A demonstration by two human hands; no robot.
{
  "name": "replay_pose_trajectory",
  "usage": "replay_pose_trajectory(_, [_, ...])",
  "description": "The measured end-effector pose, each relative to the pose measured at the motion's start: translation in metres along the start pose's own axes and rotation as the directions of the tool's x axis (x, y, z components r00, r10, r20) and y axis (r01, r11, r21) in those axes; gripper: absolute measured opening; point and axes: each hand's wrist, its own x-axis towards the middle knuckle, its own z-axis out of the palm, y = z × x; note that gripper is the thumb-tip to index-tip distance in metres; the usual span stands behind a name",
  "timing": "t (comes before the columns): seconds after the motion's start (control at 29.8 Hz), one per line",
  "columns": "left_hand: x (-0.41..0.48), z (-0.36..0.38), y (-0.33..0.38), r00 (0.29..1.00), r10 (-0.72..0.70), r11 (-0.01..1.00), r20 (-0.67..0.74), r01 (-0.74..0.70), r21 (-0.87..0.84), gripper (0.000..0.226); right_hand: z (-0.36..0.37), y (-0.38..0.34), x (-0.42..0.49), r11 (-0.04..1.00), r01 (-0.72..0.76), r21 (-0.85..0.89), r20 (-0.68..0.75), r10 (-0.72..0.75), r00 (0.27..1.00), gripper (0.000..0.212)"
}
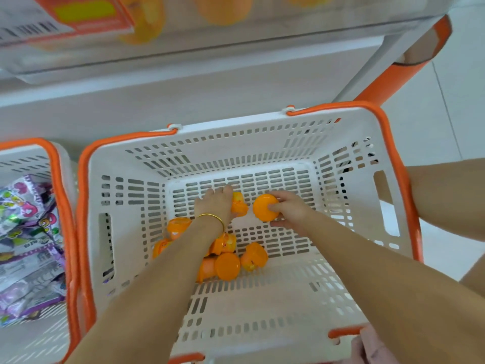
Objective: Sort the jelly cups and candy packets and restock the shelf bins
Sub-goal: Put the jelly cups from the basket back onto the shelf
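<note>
Both hands down in the slotted white plastic basket (126,195): left hand (216,203) clutches a glossy orange jelly cup (240,206), right hand (290,208) pinches another round cup (263,207).

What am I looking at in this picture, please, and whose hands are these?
No machine here: a person wears a camera on the head, so you look down at their own two bare hands. Both reach into a white basket. The left hand has one orange jelly cup in its grip, the right hand a second cup. More cups lie loose on the basket floor. The left basket holds purple candy packets.
</note>
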Motion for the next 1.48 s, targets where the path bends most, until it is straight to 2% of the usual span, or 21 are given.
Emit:
replay_pose_trajectory(0.03, [-0.004,-0.004,-0.002,0.999,-0.036,0.986,0.01,0.037,-0.161,0.056,0.0,-0.005,-0.004,1.0,0.0,0.023,-0.011,0.0,1.0,0.042])
replay_pose_trajectory(0.1, [-0.016,-0.018,-0.007,0.998,-0.062,0.883,0.027,0.068,-0.464,0.048,-0.001,-0.016,-0.018,0.998,-0.005,0.07,-0.039,0.008,0.999,0.033])
replay_pose_trajectory(0.17, [-0.03,-0.038,-0.011,0.999,-0.049,0.787,0.023,0.053,-0.614,0.04,0.001,-0.031,-0.036,0.994,0.023,0.106,-0.049,-0.018,0.999,0.029])
replay_pose_trajectory(0.24, [-0.05,-0.065,-0.013,1.0,-0.015,0.714,0.025,0.028,-0.7,0.04,0.004,-0.047,-0.057,0.989,0.106,0.103,-0.041,-0.102,0.994,0.031])
replay_pose_trajectory(0.34, [-0.085,-0.11,-0.016,0.999,0.029,0.65,-0.017,-0.032,-0.759,0.052,0.004,-0.071,-0.097,0.955,0.294,0.051,0.016,-0.295,0.955,0.032])
replay_pose_trajectory(0.4, [-0.109,-0.137,-0.018,0.997,0.048,0.674,-0.056,-0.073,-0.735,0.043,-0.001,-0.083,-0.131,0.916,0.396,0.066,0.123,-0.401,0.908,0.029])
replay_pose_trajectory(0.47, [-0.133,-0.165,-0.018,0.993,0.073,0.711,-0.097,-0.12,-0.693,0.036,-0.007,-0.092,-0.165,0.863,0.502,0.056,0.218,-0.502,0.837,0.045])
replay_pose_trajectory(0.54, [-0.16,-0.196,-0.017,0.985,0.097,0.737,-0.14,-0.165,-0.655,0.035,-0.012,-0.103,-0.202,0.793,0.608,-0.049,0.248,-0.58,0.776,0.064])
replay_pose_trajectory(0.64, [-0.206,-0.245,-0.018,0.96,0.15,0.734,-0.238,-0.269,-0.624,0.036,-0.02,-0.125,-0.265,0.653,0.708,-0.269,0.217,-0.675,0.705,0.066])
replay_pose_trajectory(0.71, [-0.234,-0.277,-0.018,0.926,0.177,0.692,-0.334,-0.358,-0.627,0.045,-0.028,-0.142,-0.306,0.501,0.753,-0.426,0.16,-0.778,0.607,0.065])
replay_pose_trajectory(0.77, [-0.251,-0.306,-0.017,0.894,0.176,0.632,-0.412,-0.423,-0.649,0.029,-0.035,-0.167,-0.336,0.301,0.759,-0.578,0.08,-0.904,0.42,0.069])
replay_pose_trajectory(0.84, [-0.255,-0.337,-0.016,0.865,0.104,0.665,-0.49,-0.427,-0.613,0.024,-0.041,-0.201,-0.352,0.153,0.702,-0.696,0.006,-0.976,0.218,0.073])
replay_pose_trajectory(0.87, [-0.253,-0.35,-0.016,0.851,0.053,0.684,-0.522,-0.412,-0.602,0.03,-0.043,-0.221,-0.354,0.111,0.642,-0.759,-0.018,-0.989,0.15,0.075])
replay_pose_trajectory(0.91, [-0.249,-0.361,-0.017,0.837,0.002,0.692,-0.547,-0.396,-0.604,0.037,-0.045,-0.242,-0.354,0.087,0.551,-0.83,-0.027,-0.993,0.116,0.075])
replay_pose_trajectory(0.94, [-0.243,-0.37,-0.018,0.824,-0.035,0.697,-0.566,-0.386,-0.605,0.041,-0.046,-0.263,-0.351,0.064,0.424,-0.904,-0.014,-0.993,0.118,0.074])
replay_pose_trajectory(1.04, [-0.223,-0.382,-0.021,0.804,-0.109,0.718,-0.585,-0.343,-0.605,0.047,-0.046,-0.312,-0.333,-0.066,-0.02,-0.998,0.059,-0.968,0.242,0.063])
replay_pose_trajectory(1.11, [-0.212,-0.386,-0.023,0.785,-0.142,0.711,-0.603,-0.343,-0.614,0.048,-0.046,-0.333,-0.317,-0.139,-0.171,-0.975,0.083,-0.951,0.298,0.05])
replay_pose_trajectory(1.18, [-0.205,-0.387,-0.026,0.777,-0.162,0.706,-0.609,-0.34,-0.621,0.048,-0.047,-0.349,-0.301,-0.143,-0.223,-0.964,0.063,-0.942,0.331,0.044])
replay_pose_trajectory(1.31, [-0.195,-0.385,-0.034,0.758,-0.167,0.663,-0.631,-0.387,-0.64,0.034,-0.047,-0.369,-0.279,-0.085,-0.245,-0.966,-0.023,-0.913,0.408,0.044])
replay_pose_trajectory(1.41, [-0.191,-0.385,-0.042,0.746,-0.209,0.603,-0.632,-0.41,-0.684,0.038,-0.048,-0.376,-0.264,-0.067,-0.203,-0.977,-0.034,-0.889,0.457,0.036])
replay_pose_trajectory(1.48, [-0.191,-0.388,-0.047,0.749,-0.218,0.585,-0.626,-0.413,-0.698,0.041,-0.05,-0.377,-0.257,-0.035,-0.144,-0.989,-0.034,-0.895,0.445,0.043])
